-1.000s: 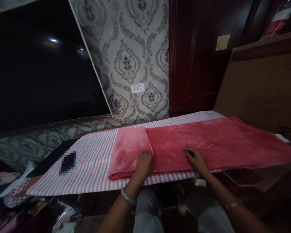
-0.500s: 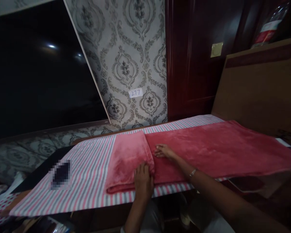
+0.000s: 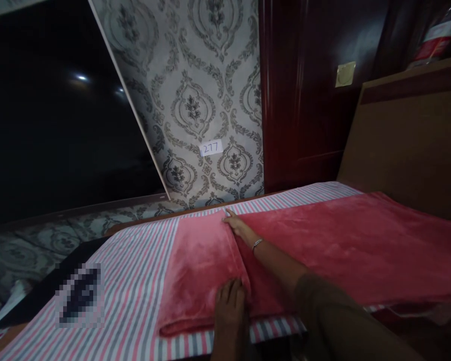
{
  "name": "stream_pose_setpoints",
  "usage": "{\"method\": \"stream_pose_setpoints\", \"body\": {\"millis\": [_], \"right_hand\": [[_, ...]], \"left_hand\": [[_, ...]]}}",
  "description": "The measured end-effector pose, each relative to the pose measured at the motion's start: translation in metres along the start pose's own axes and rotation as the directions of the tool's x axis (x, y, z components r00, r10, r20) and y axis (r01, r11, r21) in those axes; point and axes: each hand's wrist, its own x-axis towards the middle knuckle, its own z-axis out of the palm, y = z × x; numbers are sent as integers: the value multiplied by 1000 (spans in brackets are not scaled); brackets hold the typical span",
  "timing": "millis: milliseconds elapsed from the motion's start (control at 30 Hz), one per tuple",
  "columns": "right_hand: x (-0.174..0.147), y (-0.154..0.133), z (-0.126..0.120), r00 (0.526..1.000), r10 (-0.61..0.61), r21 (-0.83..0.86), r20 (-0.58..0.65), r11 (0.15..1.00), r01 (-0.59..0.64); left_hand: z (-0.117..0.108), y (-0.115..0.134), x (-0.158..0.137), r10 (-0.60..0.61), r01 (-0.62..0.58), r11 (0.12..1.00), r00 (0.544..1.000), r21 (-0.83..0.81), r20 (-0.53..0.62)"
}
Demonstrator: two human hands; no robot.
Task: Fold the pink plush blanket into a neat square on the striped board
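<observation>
A pink plush blanket (image 3: 323,240) lies along the table, its left end doubled over into a folded section (image 3: 199,271). My left hand (image 3: 231,301) presses on the near part of that section, close to its right edge, with the fingers laid on the fabric; its thumb is hidden. At the far right corner of the fold, my right hand (image 3: 236,223) touches the edge, fingers stretched out and a little apart. A bracelet (image 3: 257,244) circles the right wrist. Beneath the blanket spreads a striped cloth (image 3: 135,286) in pink, grey and white.
A dark screen (image 3: 67,115) hangs at the left, beside patterned wallpaper (image 3: 193,105) with a paper label (image 3: 211,147) reading 277. Cardboard (image 3: 409,140) stands at the back right, with a bottle (image 3: 438,37) above it. A blurred-out dark patch (image 3: 80,296) shows on the striped cloth.
My right hand has moved away from me and left, from the blanket's flat part to the far corner of the fold. My left hand stays on the near part. The view has shifted slightly.
</observation>
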Motion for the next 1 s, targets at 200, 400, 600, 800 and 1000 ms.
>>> {"method": "stream_pose_setpoints", "body": {"millis": [200, 400, 600, 800, 1000], "right_hand": [[6, -1, -15, 988, -54, -48, -141, 998, 48], [-5, 15, -37, 968, -81, -156, -236, 987, 45], [-13, 17, -39, 978, -104, -225, -182, 972, 62], [-15, 11, -41, 963, -174, -279, -205, 954, 113], [-27, 5, -41, 971, -123, -312, -206, 949, 54]], "left_hand": [[8, 8, 2, -5, 6, 997, 1000, -75, 19], [25, 29, -4, -6, 7, 999, 1000, -49, 17], [6, 37, 4, -31, 39, 999, 983, -39, 178], [-3, 40, 12, 11, 1, 999, 941, -35, 337], [8, 50, 8, -43, 36, 999, 925, 25, 377]]}}
